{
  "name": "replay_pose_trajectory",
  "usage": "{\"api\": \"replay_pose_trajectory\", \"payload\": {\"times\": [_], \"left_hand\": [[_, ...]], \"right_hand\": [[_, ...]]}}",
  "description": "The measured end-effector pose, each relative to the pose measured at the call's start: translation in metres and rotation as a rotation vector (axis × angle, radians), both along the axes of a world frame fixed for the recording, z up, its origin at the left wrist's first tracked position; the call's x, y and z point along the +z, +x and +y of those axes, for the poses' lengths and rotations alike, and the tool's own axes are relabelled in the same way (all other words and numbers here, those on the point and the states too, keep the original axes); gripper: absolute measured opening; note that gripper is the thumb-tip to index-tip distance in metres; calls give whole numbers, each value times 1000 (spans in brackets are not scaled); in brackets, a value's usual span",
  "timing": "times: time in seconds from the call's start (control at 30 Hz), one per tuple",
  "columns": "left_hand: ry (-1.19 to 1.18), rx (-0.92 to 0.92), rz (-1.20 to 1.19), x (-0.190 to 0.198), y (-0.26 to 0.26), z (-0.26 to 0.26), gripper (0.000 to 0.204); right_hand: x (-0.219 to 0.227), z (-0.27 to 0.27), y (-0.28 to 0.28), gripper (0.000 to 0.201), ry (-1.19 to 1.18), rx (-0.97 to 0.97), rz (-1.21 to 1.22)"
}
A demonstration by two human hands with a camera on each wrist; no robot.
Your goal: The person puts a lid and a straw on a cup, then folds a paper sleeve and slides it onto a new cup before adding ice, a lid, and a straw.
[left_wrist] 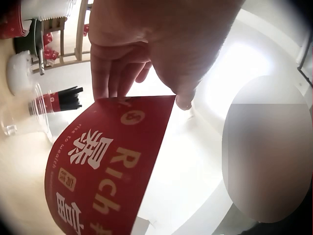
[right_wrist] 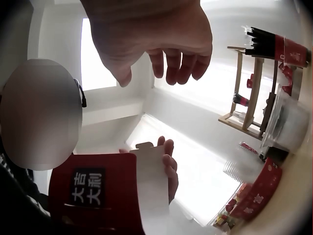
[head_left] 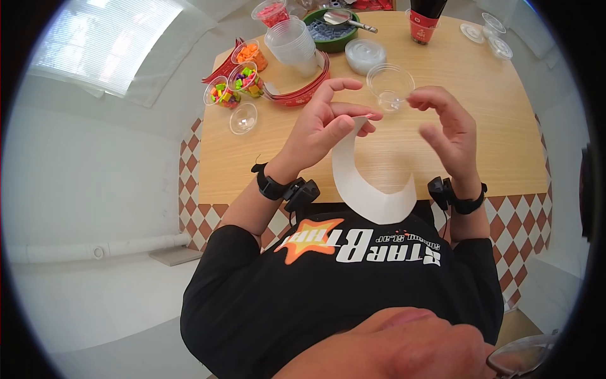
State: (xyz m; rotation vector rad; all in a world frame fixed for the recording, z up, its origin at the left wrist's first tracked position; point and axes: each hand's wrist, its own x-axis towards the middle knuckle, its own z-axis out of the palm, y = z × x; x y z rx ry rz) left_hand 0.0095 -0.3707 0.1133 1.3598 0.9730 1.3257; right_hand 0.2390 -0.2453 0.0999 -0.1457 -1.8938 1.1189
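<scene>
A curved paper cup sleeve (head_left: 344,170) hangs from my left hand (head_left: 319,129), which pinches one end between thumb and fingers. Its inner side is white; the outer side, seen in the left wrist view, is a red sleeve (left_wrist: 98,166) with gold and white lettering. The band bows down toward the black shirt, and its other end is free. My right hand (head_left: 451,129) is raised to the right of the sleeve, apart from it, with fingers loosely bent and nothing in them. Just beyond both hands, a clear plastic cup (head_left: 404,71) stands on the table.
Left on the table (head_left: 284,180) are cups of colourful pieces (head_left: 222,96), a clear lid (head_left: 243,119), stacked cups (head_left: 290,43) and red sleeves (head_left: 297,98). Behind sit a green bowl (head_left: 331,45) with a scoop (head_left: 341,18), stacked lids (head_left: 366,57) and black straws (head_left: 430,7).
</scene>
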Motion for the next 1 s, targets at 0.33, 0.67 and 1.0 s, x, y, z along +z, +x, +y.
{"api": "replay_pose_trajectory", "payload": {"times": [0.33,0.67,1.0], "left_hand": [[-242,-88,-63,12,21,4,63],[-355,-142,-74,12,26,0,62],[-370,-151,-222,4,22,2,53]], "right_hand": [[5,-20,-28,13,70,-16,-140],[-4,-24,-32,7,59,14,-119],[-7,-24,-33,11,-100,98,-184]]}}
